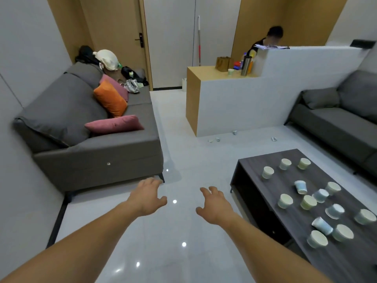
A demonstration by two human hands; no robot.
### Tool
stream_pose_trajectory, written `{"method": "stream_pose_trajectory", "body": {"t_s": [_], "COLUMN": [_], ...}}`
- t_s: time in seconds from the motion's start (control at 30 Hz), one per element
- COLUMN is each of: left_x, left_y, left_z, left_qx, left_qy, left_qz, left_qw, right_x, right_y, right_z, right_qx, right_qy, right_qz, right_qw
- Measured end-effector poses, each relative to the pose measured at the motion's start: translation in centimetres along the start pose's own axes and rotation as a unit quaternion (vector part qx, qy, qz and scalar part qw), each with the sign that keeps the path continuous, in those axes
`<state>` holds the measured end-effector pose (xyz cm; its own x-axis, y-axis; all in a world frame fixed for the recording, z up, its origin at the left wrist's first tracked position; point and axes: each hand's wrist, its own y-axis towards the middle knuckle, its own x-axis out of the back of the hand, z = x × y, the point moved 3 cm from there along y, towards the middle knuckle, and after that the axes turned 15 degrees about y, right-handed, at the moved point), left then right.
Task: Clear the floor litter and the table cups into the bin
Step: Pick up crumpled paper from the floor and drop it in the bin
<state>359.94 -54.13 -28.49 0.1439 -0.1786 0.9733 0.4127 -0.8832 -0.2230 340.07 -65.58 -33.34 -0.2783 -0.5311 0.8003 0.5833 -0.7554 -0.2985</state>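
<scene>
Pale tiled floor (pixel 183 160) runs between a grey sofa (pixel 91 144) at left and a dark low counter (pixel 253 168) at near right. Paper cups (pixel 308 202), some upright and some tipped, are scattered across that counter, to the right of the right grip (pixel 214 205), which is nearer to them. The left grip (pixel 148 196) hovers over bare floor. Both grips are empty, fingers spread. Floor litter (pixel 234 132) lies far ahead at the foot of the white partition (pixel 234 103). The cups are judged the shorter reach.
</scene>
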Motion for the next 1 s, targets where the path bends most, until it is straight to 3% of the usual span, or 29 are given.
{"method": "stream_pose_trajectory", "body": {"t_s": [0.3, 0.6, 0.83, 1.0], "left_x": [2.1, 8.6, 10.6, 13.0], "left_y": [20.3, 41.2, 55.7, 66.1], "left_z": [-1.5, -3.6, -9.1, -13.4], "left_qx": [-0.048, -0.124, -0.163, -0.145], "left_qy": [0.006, 0.0, 0.023, 0.024], "left_qz": [0.029, 0.004, 0.021, 0.024], "left_qw": [0.998, 0.992, 0.986, 0.989], "right_x": [6.5, 14.0, 19.4, 25.6], "right_y": [16.4, 31.6, 44.0, 54.4], "right_z": [-1.7, -3.7, -8.2, -12.2], "right_qx": [-0.028, -0.096, -0.118, -0.106], "right_qy": [-0.019, -0.008, 0.021, 0.017], "right_qz": [-0.02, -0.055, -0.044, -0.044], "right_qw": [0.999, 0.994, 0.992, 0.993]}}
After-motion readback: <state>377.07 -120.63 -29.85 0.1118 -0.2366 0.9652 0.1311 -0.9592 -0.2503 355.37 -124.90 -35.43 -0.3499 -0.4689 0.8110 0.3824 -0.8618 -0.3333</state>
